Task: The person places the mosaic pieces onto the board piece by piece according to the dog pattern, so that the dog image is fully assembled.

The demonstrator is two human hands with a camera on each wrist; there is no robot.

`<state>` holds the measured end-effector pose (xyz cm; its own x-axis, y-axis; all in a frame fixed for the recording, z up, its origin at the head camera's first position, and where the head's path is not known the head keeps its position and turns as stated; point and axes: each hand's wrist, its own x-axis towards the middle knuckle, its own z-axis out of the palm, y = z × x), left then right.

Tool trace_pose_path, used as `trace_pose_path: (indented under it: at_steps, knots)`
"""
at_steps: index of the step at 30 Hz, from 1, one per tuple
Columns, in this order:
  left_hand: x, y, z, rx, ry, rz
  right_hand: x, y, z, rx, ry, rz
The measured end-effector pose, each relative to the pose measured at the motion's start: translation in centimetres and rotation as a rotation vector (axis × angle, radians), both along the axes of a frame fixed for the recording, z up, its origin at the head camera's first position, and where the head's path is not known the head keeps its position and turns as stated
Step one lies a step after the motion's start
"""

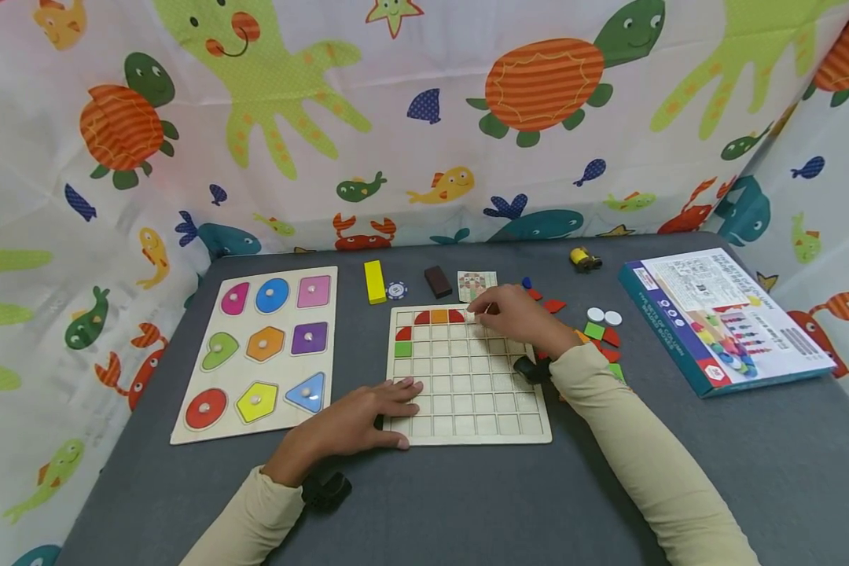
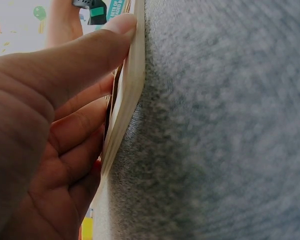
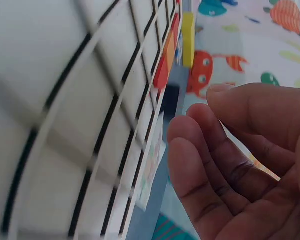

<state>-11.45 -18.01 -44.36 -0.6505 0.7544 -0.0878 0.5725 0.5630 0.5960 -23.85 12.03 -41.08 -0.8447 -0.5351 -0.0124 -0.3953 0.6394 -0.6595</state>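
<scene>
A pale wooden grid board (image 1: pixel 467 428) lies on the grey table. On its far row sit an orange square (image 1: pixel 439 316) and two red quarter-round pieces (image 1: pixel 456 316); at its left edge are another red quarter-round piece (image 1: pixel 403 335) and a green square (image 1: pixel 402 349). My left hand (image 1: pixel 357 420) rests on the board's near-left side, fingers extended, thumb (image 2: pixel 97 47) along the edge. Over the far row, right of the red piece, hovers my right hand (image 1: pixel 512 316). Its fingers (image 3: pixel 187 167) are loosely bent, and no piece shows between them and the thumb.
A knobbed shape puzzle (image 1: pixel 180 431) lies left. Behind the board are a yellow block (image 1: pixel 375 282), a poker chip (image 1: pixel 397 290), a dark brown block (image 1: pixel 438 281) and a pattern card (image 1: pixel 477 277). Loose coloured pieces (image 1: pixel 594 330) and a game box (image 1: pixel 729 322) occupy the right.
</scene>
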Motion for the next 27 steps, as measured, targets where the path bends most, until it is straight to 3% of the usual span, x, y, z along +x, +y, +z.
trace_pose_path:
  at_steps: [17, 27]
  knots:
    - [-0.2, -0.2, 0.2, -0.014, -0.018, 0.014, -0.5, 6.4, -1.3, 0.034, -0.009, -0.152]
    - [0.0, 0.1, -0.2, 0.002, 0.006, -0.001, -0.3, 7.8, -1.9, 0.097, -0.044, -0.171]
